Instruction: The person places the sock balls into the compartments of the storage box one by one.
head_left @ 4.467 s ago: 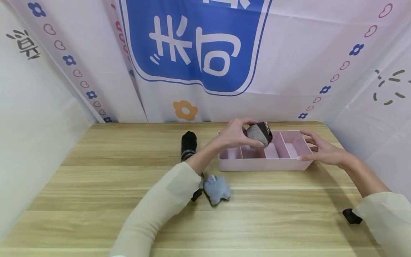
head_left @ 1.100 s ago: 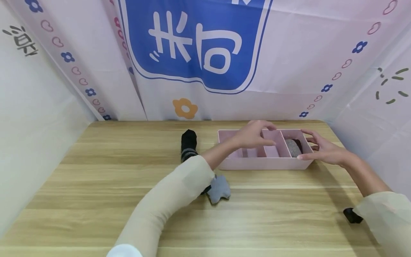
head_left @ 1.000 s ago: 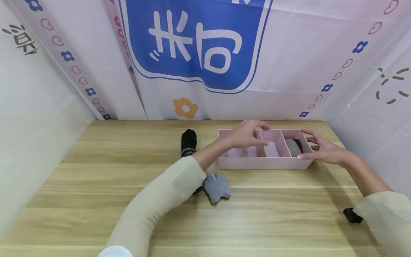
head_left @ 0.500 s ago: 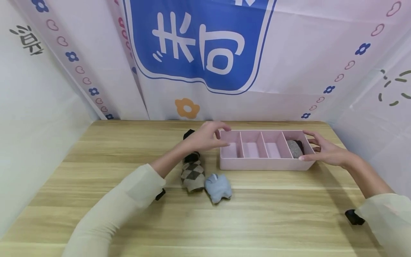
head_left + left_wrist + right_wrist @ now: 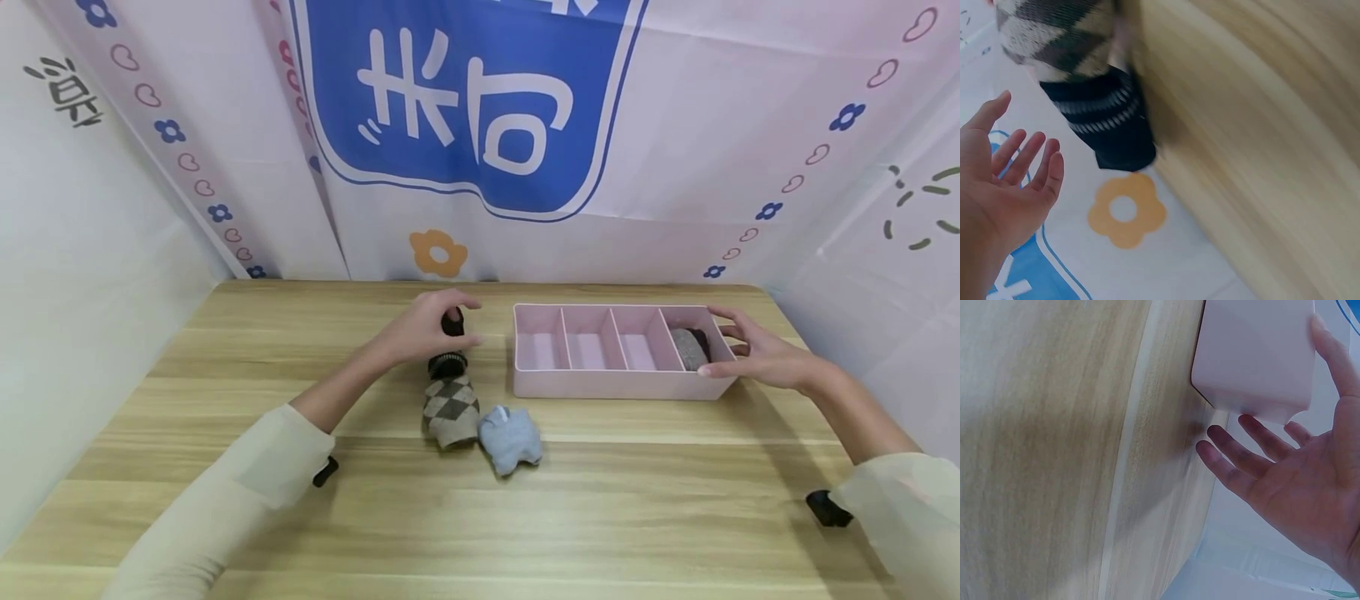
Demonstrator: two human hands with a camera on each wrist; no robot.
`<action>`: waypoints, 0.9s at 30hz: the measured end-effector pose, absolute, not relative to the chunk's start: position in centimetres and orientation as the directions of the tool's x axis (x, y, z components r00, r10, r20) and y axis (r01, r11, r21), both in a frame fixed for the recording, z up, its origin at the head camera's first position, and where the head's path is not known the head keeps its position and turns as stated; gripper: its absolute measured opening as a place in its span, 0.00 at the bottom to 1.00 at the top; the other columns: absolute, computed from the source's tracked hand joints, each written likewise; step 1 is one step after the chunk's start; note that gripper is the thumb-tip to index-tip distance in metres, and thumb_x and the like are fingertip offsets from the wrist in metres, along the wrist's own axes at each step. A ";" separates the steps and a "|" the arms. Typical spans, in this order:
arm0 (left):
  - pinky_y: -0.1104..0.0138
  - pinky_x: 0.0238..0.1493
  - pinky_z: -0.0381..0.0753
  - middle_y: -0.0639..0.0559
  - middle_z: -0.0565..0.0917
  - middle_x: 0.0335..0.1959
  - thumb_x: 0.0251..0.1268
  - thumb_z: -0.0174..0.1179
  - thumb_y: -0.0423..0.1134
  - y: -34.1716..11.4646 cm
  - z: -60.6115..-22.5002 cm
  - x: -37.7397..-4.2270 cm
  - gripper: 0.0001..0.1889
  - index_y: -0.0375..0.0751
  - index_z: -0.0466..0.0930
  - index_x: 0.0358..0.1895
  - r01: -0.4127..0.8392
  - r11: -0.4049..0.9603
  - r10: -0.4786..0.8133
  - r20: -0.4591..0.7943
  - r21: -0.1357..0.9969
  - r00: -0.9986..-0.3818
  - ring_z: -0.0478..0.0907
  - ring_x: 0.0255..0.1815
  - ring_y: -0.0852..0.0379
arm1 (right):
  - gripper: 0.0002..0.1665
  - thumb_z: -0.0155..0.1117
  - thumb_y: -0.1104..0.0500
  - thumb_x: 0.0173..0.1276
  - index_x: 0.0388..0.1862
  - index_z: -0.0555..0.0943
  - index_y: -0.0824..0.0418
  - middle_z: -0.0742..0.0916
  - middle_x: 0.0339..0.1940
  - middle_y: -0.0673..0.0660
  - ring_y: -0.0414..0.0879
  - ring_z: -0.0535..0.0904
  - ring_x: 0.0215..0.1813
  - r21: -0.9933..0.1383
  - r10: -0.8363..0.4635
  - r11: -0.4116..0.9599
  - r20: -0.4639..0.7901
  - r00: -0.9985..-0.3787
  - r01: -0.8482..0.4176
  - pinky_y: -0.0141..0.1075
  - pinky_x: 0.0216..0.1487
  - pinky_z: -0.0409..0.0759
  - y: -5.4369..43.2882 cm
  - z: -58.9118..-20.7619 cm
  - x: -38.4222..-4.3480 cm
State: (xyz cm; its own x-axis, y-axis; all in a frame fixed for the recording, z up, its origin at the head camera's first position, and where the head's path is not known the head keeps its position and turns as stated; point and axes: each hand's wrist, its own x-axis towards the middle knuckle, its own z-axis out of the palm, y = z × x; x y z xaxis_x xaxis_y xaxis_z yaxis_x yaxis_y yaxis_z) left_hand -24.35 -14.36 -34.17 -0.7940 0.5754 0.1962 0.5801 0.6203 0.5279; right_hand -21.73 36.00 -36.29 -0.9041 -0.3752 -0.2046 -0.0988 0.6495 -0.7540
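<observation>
The left hand point(image 5: 420, 329) hovers with relaxed fingers over the black sock point(image 5: 450, 346) lying on the surface point(image 5: 225, 400) beside the pink tray point(image 5: 600, 383), grasping nothing. The right hand point(image 5: 757, 354) rests unclenched against the tray's right end, where a rolled sock point(image 5: 686, 344) sits.

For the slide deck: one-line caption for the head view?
Left hand reaches over black sock; right hand steadies pink tray.

The left hand point(image 5: 422, 331) is stretched forward on a long, sleeved arm, palm down, its fingers point(image 5: 1025, 156) straight and slightly spread, holding nothing. The right hand point(image 5: 750, 354) reaches forward well to the right of it, fingers point(image 5: 1254, 440) extended and fanned, thumb apart from them, wrist bare past the pushed-back sleeve.
</observation>
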 end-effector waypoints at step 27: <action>0.47 0.62 0.78 0.31 0.73 0.72 0.48 0.82 0.50 -20.0 -38.2 -26.9 0.50 0.27 0.69 0.72 0.496 0.695 0.573 0.015 0.521 -0.819 0.76 0.64 0.35 | 0.63 0.71 0.58 0.68 0.84 0.36 0.66 0.52 0.78 0.84 0.86 0.53 0.74 -0.753 -0.371 0.652 -0.213 -0.904 -0.090 0.73 0.69 0.60 36.0 -36.1 -21.7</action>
State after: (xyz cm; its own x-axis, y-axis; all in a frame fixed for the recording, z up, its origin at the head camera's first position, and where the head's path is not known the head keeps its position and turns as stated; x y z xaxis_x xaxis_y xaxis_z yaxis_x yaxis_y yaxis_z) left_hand -26.93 -19.96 -38.21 -0.8192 0.5733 0.0152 0.4958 0.6946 0.5213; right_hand -21.70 35.98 -36.13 -0.9039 -0.3710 -0.2129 -0.0903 0.6519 -0.7529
